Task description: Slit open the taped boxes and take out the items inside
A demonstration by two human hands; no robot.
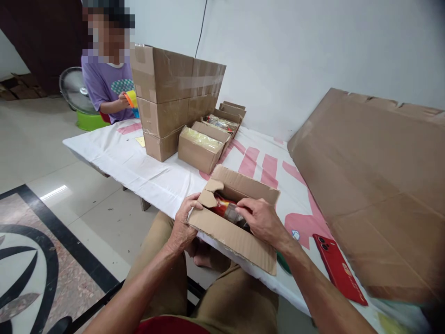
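At table edge, open carton: unclosed.
Your left hand: gripping it.
Right hand: at red packet, grip unclear.
Stacked cartons: taped.

Directly before you, an open box sits at the near edge of the table. Your left hand is at its left end; your right hand reaches in from the right, over a packet inside. Behind the box stands a row of filled boxes, with a taller stack of boxes to their left. Beyond the stack, far left, is a person, a fan beside them. To your right lies a phone, and further right a large cardboard sheet.
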